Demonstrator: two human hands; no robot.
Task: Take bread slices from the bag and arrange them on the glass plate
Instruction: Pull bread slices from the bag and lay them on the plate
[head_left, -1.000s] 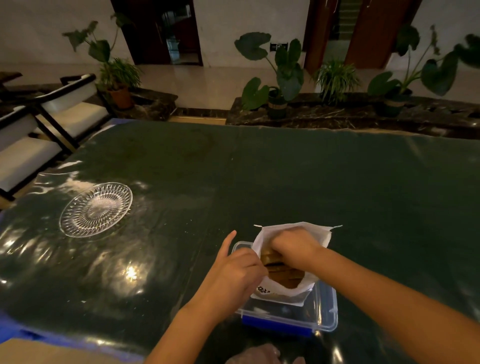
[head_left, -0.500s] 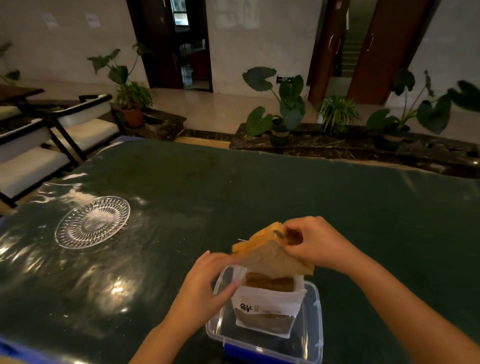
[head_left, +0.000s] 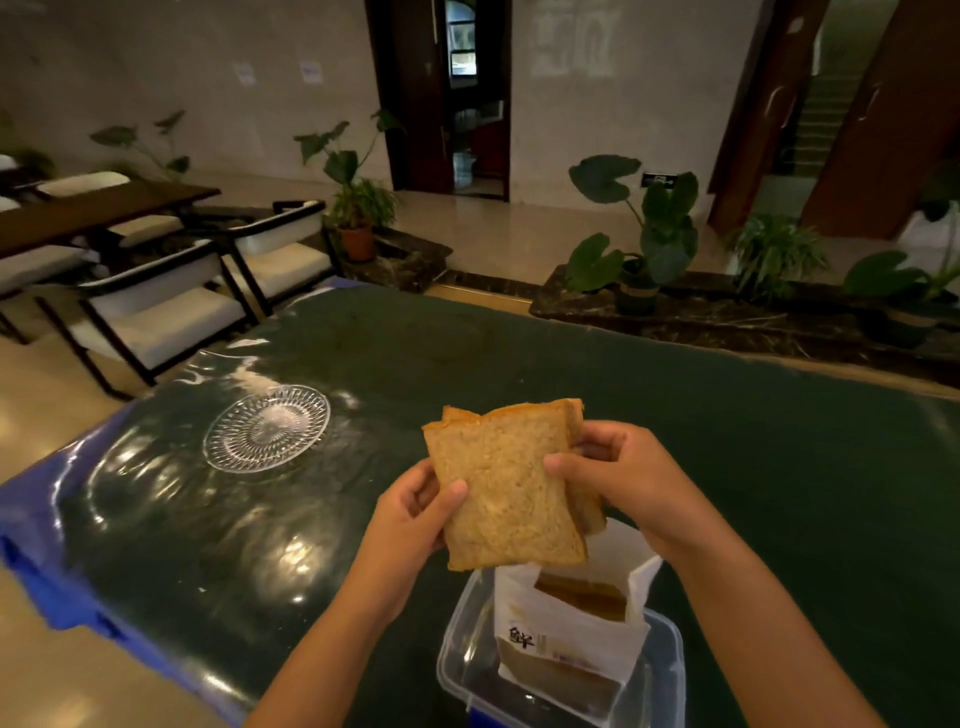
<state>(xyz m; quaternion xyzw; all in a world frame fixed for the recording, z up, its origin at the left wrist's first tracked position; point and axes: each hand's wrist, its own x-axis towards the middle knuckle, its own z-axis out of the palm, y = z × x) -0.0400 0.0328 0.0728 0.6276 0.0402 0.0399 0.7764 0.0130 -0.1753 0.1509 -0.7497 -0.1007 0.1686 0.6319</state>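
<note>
I hold brown bread slices (head_left: 501, 483) upright in the air above the bag, a front slice with at least one more behind it. My left hand (head_left: 415, 517) grips their left edge and my right hand (head_left: 623, 480) grips their right edge. Below them the white bread bag (head_left: 566, 629) stands open in a clear plastic box (head_left: 662, 675), with more bread showing inside. The patterned glass plate (head_left: 267, 428) lies bare on the table to the far left, well apart from both hands.
The table (head_left: 727, 467) has a dark green glossy cover with a blue edge at the left. White cushioned chairs (head_left: 156, 312) stand past its far-left corner. Potted plants (head_left: 639, 244) line a dark ledge behind the table.
My right hand pulled slices out of the bag and raised them. My left hand left the bag and took hold of the slices' left edge. The camera tilted up.
</note>
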